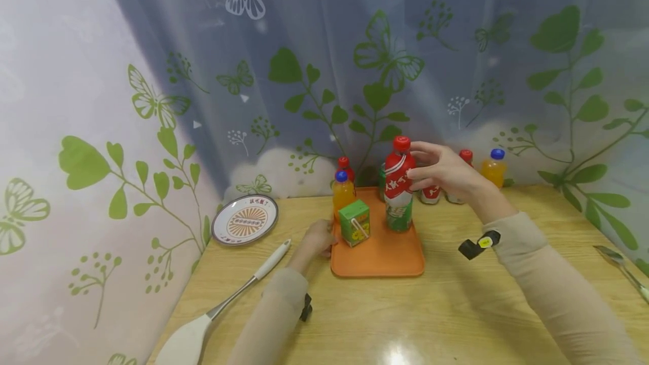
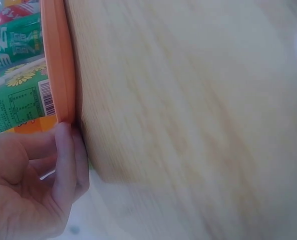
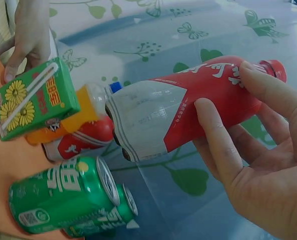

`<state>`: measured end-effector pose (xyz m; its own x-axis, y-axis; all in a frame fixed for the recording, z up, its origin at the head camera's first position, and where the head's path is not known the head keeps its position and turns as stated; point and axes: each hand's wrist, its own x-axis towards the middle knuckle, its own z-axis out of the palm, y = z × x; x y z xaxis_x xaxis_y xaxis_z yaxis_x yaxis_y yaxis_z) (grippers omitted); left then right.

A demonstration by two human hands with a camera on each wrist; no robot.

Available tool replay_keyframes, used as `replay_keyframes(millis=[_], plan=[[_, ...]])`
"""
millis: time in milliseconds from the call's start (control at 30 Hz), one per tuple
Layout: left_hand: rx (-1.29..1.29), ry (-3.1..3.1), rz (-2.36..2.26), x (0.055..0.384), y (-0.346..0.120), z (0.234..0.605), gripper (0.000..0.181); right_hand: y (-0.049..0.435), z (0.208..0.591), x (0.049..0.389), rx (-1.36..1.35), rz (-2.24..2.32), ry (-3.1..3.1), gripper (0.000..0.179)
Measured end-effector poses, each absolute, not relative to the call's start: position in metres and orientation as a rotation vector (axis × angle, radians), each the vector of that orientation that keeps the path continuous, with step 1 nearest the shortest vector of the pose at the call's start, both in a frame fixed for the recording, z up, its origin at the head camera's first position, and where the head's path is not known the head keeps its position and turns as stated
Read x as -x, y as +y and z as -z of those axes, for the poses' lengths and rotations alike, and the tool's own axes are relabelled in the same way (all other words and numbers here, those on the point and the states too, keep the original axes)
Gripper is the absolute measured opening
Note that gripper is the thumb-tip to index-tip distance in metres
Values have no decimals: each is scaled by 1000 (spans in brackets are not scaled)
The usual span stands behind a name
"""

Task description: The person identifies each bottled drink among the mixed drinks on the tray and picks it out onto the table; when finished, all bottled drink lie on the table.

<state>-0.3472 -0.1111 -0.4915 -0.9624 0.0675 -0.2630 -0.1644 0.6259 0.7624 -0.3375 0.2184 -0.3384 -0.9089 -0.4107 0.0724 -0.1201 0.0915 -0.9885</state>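
My right hand (image 1: 441,170) grips a red-and-white plastic bottle (image 3: 193,102) with a red cap by its upper part. The bottle hangs above the orange tray (image 1: 377,261), over a green can (image 1: 399,218). At the tray's left edge my left hand (image 1: 319,238) holds the rim between thumb and fingers, the pinch showing in the left wrist view. On the tray stand a green juice box (image 1: 355,223) with a straw, an orange juice bottle (image 1: 343,193) with a blue cap, a red-capped bottle (image 1: 345,165) behind it, and a second green can (image 3: 128,200).
Right of the tray, at the back, stand red-capped bottles (image 1: 466,156) and another orange juice bottle (image 1: 494,168). A plate (image 1: 245,219) lies back left, a white-handled spatula (image 1: 187,334) front left, and a fork-like utensil (image 1: 621,263) far right. A patterned curtain (image 1: 324,72) backs the table.
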Motion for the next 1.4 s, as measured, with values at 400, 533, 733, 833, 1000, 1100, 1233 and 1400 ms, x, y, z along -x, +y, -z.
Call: replay_keyframes(millis=[400, 533, 733, 833, 1000, 1100, 1233, 1400], plan=[[43, 2590, -1253, 346, -113, 492, 68, 249, 341, 335, 515, 1921, 2130, 83], [46, 2587, -1252, 346, -112, 492, 68, 260, 343, 335, 496, 1892, 2168, 89], [46, 2587, -1245, 344, -112, 490, 67, 275, 352, 337, 500, 1932, 2168, 82], [50, 2581, -1248, 343, -112, 489, 66, 281, 355, 339, 489, 1952, 2158, 83], [63, 2557, -1264, 342, -111, 485, 66, 289, 361, 341, 441, 1915, 2200, 90], [65, 2552, -1260, 342, -111, 484, 67, 294, 367, 343, 393, 1898, 2220, 96], [49, 2573, -1243, 344, -112, 487, 66, 300, 378, 346, 337, 1897, 2243, 98], [37, 2588, -1232, 344, -111, 489, 66, 305, 389, 350, 296, 1895, 2262, 99]])
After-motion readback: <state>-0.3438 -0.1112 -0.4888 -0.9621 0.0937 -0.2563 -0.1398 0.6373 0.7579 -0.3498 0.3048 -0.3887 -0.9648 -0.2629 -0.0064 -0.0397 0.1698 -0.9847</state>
